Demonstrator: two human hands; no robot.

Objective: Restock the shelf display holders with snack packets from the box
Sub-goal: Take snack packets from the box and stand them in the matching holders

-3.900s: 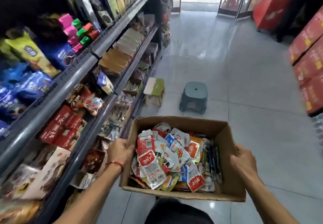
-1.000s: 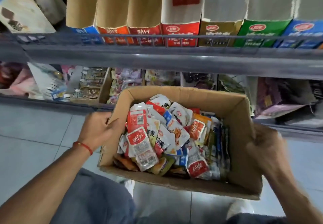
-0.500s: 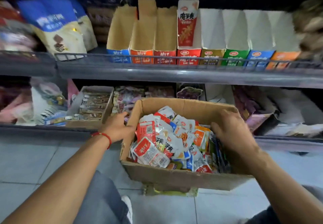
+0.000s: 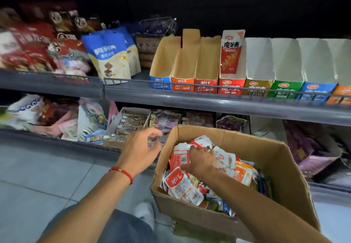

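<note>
A brown cardboard box [image 4: 281,159] stands in front of the shelves, full of small snack packets [image 4: 182,184], mostly red and white. My right hand [image 4: 201,159] is inside the box on the pile. Its fingers bend down among the packets, and their tips are hidden, so a grip cannot be made out. My left hand [image 4: 140,147] hovers just left of the box, touching nothing, fingers loosely curled. On the upper shelf stands a row of display holders: three brown-lined ones [image 4: 186,60], a red one [image 4: 231,53] and several white-lined ones [image 4: 258,62], all looking hollow.
A grey shelf rail [image 4: 209,102] runs in front of the holders. Blue snack bags [image 4: 108,56] and red packs stand to their left. The lower shelf holds trays of packets [image 4: 131,123] behind the box. Grey floor tiles [image 4: 47,176] lie to the left, my shoe [image 4: 144,212] below.
My left hand has let go of the box's left wall and now hovers beside it. My right hand moved from the box's right rim onto the packets. The view tilted up.
</note>
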